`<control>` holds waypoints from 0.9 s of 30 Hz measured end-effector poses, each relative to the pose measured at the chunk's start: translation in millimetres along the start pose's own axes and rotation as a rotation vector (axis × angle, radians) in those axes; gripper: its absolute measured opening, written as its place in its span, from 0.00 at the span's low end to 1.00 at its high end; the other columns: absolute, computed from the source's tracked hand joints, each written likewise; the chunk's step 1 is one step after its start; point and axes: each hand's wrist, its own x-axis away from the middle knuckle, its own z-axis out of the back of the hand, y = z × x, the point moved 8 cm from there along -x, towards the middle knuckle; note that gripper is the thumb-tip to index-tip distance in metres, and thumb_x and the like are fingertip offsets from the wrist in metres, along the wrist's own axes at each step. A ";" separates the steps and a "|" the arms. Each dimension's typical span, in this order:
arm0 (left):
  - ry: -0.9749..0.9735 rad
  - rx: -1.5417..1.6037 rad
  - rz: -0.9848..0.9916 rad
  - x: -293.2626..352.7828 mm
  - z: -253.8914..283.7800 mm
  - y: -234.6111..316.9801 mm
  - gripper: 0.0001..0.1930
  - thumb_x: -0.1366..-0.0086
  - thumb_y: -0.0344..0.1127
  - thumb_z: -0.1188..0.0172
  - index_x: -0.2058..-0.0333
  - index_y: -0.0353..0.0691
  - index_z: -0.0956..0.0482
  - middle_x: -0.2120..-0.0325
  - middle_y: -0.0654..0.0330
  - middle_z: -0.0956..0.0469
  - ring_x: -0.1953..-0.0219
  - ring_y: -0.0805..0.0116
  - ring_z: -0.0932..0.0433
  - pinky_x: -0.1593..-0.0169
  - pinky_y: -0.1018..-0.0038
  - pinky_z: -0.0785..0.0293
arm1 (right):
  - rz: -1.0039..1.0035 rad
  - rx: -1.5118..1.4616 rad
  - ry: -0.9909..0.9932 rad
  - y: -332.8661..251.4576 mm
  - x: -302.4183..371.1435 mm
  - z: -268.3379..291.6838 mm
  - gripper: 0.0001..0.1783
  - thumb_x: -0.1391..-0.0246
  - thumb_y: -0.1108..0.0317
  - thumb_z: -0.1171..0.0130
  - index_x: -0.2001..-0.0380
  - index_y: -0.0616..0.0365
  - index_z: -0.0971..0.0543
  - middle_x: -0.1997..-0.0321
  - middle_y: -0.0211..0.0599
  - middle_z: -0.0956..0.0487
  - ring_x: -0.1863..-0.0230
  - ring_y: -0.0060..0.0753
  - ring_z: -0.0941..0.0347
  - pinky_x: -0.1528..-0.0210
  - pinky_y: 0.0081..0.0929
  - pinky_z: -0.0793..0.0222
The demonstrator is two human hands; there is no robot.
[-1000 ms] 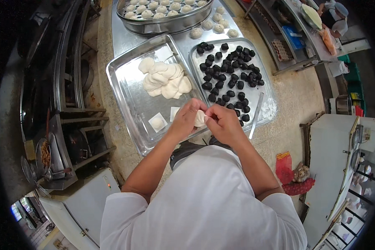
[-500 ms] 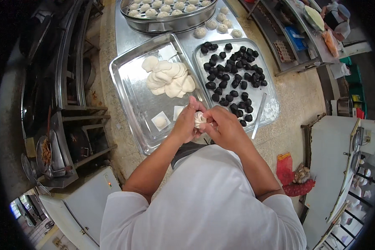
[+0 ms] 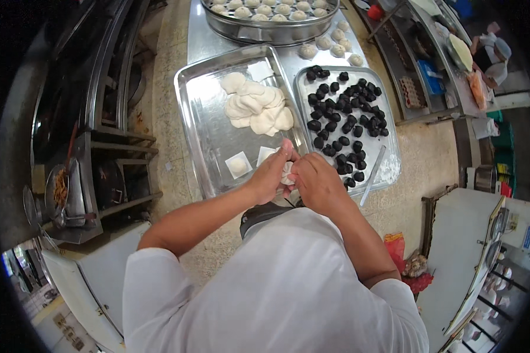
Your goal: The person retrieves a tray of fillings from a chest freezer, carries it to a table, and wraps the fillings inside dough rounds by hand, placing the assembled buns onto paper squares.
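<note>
Cupped in my left hand is a pleated dough bun, partly hidden by fingers. My right hand pinches the bun's gathered edge from the right. Both hands are above the near edges of two metal trays. In the left tray lies a heap of flat white dough rounds, with two small paper squares close to my left hand. One of these paper squares bears a pale round mark or piece. Many black filling balls are spread over the right tray.
A flat metal spatula or strip rests across the right tray's near edge. Beyond the trays stand a round steamer full of buns and several loose buns. Stove and wok are at left; another person works at far right.
The whole view has shifted, so the trays and steamer appear further right. My hands stay together on the bun, and my fingers now cover more of it.
</note>
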 end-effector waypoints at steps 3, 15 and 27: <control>-0.022 0.055 -0.032 3.1 2.7 2.9 0.32 0.33 0.69 0.67 0.66 0.45 0.30 0.77 0.66 0.29 0.78 0.76 0.30 0.81 0.78 0.34 | -0.027 0.026 0.040 -0.6 -2.9 1.9 0.10 0.55 0.74 0.37 0.70 0.59 0.27 0.72 0.43 0.29 0.69 0.48 0.32 0.67 0.40 0.34; 0.024 0.508 -0.184 -6.6 0.8 6.2 0.31 0.33 0.67 0.63 0.64 0.43 0.27 0.72 0.66 0.26 0.73 0.78 0.27 0.72 0.79 0.30 | 0.113 0.194 0.222 -18.6 -4.5 10.1 0.13 0.60 0.72 0.34 0.67 0.59 0.20 0.68 0.37 0.27 0.64 0.44 0.31 0.60 0.37 0.32; -0.036 0.578 -0.253 -16.9 -22.8 24.3 0.39 0.34 0.69 0.67 0.35 0.46 0.44 0.45 0.60 0.32 0.54 0.68 0.24 0.57 0.75 0.25 | -0.148 -0.070 0.181 27.5 9.0 3.3 0.33 0.57 0.68 0.31 0.46 0.59 0.29 0.49 0.46 0.29 0.46 0.47 0.31 0.43 0.39 0.36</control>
